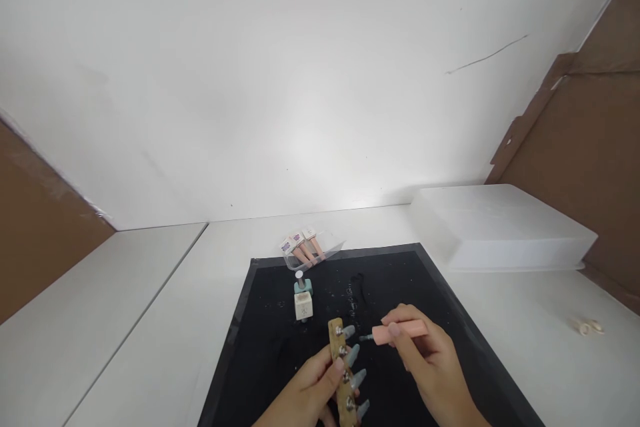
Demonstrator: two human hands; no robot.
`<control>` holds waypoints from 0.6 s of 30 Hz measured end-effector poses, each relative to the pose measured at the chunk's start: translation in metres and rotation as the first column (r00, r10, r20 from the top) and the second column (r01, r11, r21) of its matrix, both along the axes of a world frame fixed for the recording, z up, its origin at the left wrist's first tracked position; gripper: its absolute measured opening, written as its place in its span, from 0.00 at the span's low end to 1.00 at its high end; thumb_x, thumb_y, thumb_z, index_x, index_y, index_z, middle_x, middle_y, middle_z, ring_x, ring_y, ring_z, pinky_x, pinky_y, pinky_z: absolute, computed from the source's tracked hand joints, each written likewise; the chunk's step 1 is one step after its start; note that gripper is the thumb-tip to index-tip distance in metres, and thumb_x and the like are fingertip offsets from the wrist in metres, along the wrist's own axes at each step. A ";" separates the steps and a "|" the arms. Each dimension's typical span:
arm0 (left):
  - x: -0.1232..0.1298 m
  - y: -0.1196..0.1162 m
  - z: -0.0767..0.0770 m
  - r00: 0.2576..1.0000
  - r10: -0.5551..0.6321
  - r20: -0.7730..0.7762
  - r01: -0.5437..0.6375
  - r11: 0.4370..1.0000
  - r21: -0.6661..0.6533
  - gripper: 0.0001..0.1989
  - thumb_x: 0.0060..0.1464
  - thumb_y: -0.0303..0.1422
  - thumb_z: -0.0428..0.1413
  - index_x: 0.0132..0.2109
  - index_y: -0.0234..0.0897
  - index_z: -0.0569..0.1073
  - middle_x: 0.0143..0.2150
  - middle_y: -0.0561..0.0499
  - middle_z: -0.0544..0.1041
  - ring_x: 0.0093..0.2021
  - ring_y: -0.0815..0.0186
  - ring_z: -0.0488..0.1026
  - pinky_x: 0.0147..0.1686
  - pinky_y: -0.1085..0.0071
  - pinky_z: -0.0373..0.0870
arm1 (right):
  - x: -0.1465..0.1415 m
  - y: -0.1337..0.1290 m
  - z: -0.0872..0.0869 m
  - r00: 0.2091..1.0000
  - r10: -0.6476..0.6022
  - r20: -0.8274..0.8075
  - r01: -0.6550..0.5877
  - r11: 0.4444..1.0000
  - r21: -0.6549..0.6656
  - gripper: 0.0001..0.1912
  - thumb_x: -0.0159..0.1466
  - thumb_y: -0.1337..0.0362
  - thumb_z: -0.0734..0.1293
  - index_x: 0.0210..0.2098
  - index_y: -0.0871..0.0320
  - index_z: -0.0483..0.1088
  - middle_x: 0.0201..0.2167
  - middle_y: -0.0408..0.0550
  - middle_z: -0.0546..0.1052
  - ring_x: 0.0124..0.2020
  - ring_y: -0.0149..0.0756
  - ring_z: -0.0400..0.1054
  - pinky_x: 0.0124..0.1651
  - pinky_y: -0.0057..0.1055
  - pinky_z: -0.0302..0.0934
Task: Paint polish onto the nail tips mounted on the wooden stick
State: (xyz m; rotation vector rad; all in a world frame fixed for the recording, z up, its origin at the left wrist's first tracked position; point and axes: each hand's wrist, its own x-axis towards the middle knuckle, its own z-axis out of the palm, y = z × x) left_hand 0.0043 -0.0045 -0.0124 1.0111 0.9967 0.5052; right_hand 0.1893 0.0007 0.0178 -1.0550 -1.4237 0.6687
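My left hand (317,383) grips a narrow wooden strip (336,340) that carries several grey-blue nail tips (358,378) on small metal mounts, pointing right. My right hand (433,360) pinches a pink brush handle (400,331); its grey-coated brush tip (365,337) is close to the right of the topmost nail tips, seemingly just apart from them. Beyond my left hand, a white cube (303,305) with a dark mark stands on the black mat, with a teal object (303,286) and a white-topped piece (299,275) right behind it.
A clear tray (327,247) with pink-handled bottles (306,250) lies at the back edge of the black mat (265,293). A translucent white bin (510,227) sits at the back right. Beige bands (586,326) lie at the far right. Brown panels flank the table.
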 end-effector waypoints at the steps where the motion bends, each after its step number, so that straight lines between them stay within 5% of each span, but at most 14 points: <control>1: 0.000 0.000 -0.001 1.000 -0.027 -0.008 0.027 0.997 0.068 0.33 0.49 0.53 0.49 0.56 0.36 0.62 0.33 0.49 0.71 0.31 0.65 0.72 0.25 0.73 0.67 | 0.000 0.000 0.000 1.000 -0.001 0.002 0.001 1.000 0.013 0.12 0.62 0.61 0.63 0.24 0.57 0.71 0.19 0.42 0.71 0.13 0.27 0.57 0.14 0.23 0.52; 12: 0.003 0.002 -0.008 0.996 -0.060 -0.068 0.080 0.935 0.346 0.23 0.50 0.48 0.51 0.44 0.34 0.72 0.30 0.52 0.63 0.29 0.69 0.66 0.23 0.75 0.64 | 0.003 -0.001 -0.004 0.998 0.065 -0.018 -0.062 0.988 0.143 0.15 0.65 0.60 0.61 0.24 0.57 0.71 0.20 0.42 0.71 0.15 0.28 0.61 0.17 0.25 0.56; 18: 0.003 0.002 -0.012 0.994 -0.072 -0.084 0.100 0.905 0.413 0.20 0.52 0.47 0.49 0.38 0.33 0.72 0.30 0.51 0.65 0.28 0.69 0.66 0.25 0.75 0.62 | 0.002 0.001 -0.008 0.999 0.027 -0.042 -0.024 0.997 0.072 0.17 0.64 0.62 0.63 0.19 0.57 0.70 0.20 0.43 0.73 0.19 0.31 0.66 0.19 0.25 0.59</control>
